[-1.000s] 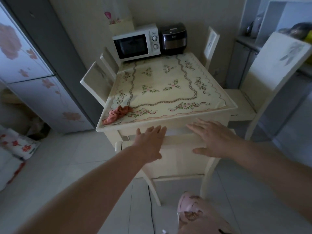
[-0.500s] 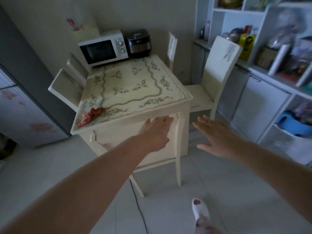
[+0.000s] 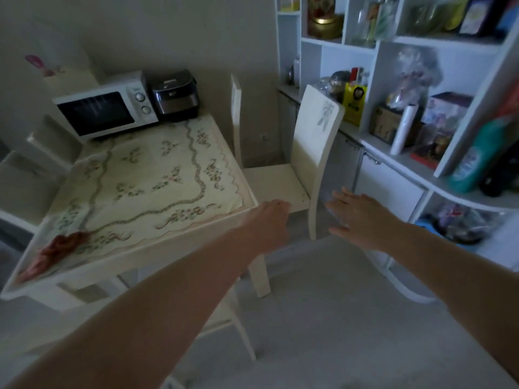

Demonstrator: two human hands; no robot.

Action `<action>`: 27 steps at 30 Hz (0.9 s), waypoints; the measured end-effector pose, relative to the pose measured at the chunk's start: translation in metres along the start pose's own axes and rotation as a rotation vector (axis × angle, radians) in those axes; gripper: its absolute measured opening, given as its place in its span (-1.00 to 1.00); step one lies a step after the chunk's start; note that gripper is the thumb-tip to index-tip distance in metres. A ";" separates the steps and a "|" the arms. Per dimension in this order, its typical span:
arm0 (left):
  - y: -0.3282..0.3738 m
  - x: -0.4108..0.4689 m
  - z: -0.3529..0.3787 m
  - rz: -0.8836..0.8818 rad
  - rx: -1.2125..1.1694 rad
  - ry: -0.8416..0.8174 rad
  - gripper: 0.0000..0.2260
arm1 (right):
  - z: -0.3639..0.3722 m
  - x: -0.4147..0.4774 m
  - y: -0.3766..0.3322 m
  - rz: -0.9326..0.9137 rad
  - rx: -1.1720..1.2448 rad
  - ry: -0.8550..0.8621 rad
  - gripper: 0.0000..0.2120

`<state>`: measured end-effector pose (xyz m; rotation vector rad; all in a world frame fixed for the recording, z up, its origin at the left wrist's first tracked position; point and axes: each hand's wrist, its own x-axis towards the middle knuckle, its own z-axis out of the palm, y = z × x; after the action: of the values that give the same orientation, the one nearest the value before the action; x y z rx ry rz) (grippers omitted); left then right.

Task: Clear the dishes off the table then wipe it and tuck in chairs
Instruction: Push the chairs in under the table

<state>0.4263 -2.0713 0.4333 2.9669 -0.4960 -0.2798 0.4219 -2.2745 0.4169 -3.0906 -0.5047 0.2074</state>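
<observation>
My left hand [image 3: 269, 223] and right hand [image 3: 362, 217] are spread, holding nothing. They reach for the chair [image 3: 317, 136] sticking out beside the surface [image 3: 140, 258], to push it in. The cloth [image 3: 59, 248] lies on its corner.

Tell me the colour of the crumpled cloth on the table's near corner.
The cloth is reddish-orange; the head view shows it best.
</observation>
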 end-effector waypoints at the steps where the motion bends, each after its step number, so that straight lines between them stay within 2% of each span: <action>1: 0.009 0.020 -0.005 -0.013 -0.012 -0.006 -0.61 | -0.005 0.009 0.018 -0.008 -0.002 -0.008 -0.42; 13: 0.031 0.141 -0.020 -0.073 -0.026 -0.056 -0.54 | -0.026 0.101 0.129 0.005 0.230 0.049 -0.55; 17: 0.030 0.199 -0.024 -0.071 -0.081 -0.073 -0.44 | -0.038 0.143 0.159 0.020 0.246 0.031 -0.61; 21: 0.027 0.267 -0.028 -0.083 -0.134 -0.031 -0.49 | -0.048 0.209 0.192 0.038 0.220 0.027 -0.59; 27: 0.002 0.393 -0.035 -0.124 -0.233 -0.014 -0.45 | -0.051 0.338 0.252 0.066 0.175 0.088 -0.54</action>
<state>0.7983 -2.2008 0.4043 2.7730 -0.2601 -0.3449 0.8262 -2.4048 0.4179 -2.9318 -0.3614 0.1086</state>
